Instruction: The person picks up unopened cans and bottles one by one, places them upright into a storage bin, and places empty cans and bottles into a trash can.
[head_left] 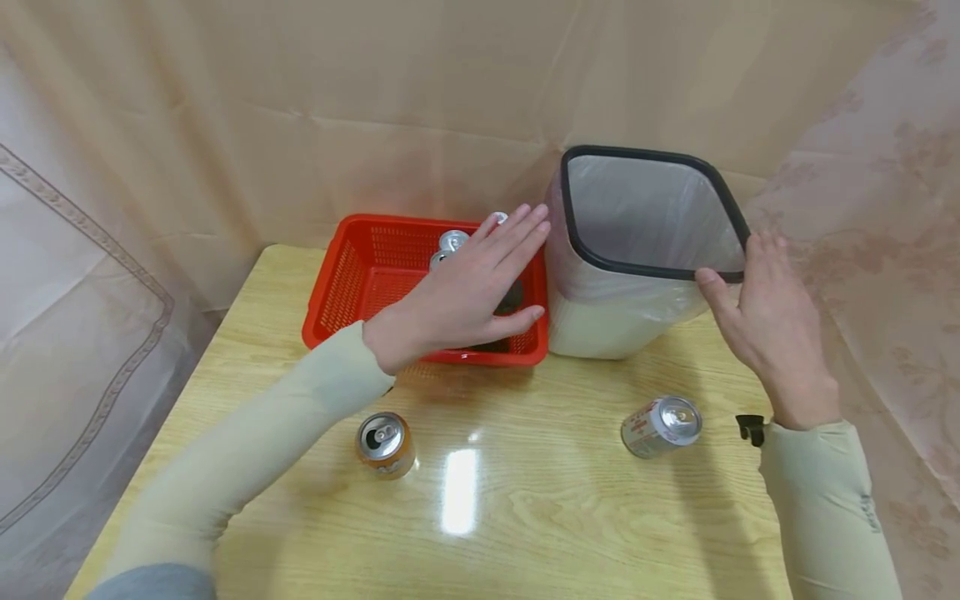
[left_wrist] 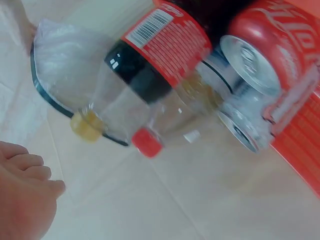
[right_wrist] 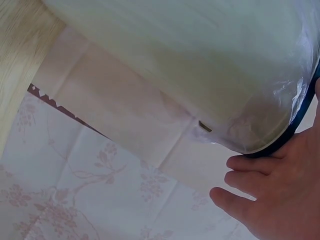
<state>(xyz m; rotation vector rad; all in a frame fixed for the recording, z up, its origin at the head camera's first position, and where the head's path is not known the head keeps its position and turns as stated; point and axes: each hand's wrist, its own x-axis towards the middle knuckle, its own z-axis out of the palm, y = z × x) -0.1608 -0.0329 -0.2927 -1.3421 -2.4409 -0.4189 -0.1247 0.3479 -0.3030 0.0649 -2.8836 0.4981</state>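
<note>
A light bin (head_left: 600, 321) with a black rim and clear plastic liner stands at the back right. My right hand (head_left: 776, 329) rests against its front right corner, thumb at the rim and fingers along the outer side. The left hand (head_left: 480, 279) is above a red plastic basket (head_left: 337, 267), fingers straight and tips close to the bin's left side. In the left wrist view the basket contents show: a dark cola bottle (left_wrist: 172, 42) with a red label, a bottle with a yellow cap (left_wrist: 86, 125), a red can (left_wrist: 280, 37) and a silver can (left_wrist: 245, 117).
An orange can (head_left: 386, 450) stands opened at the table's front left. Another printed can (head_left: 660, 427) is in front of the bin. The wooden table (head_left: 540, 500) meets a beige curtain (head_left: 375, 108) behind and patterned cloth (head_left: 885, 275) on the right.
</note>
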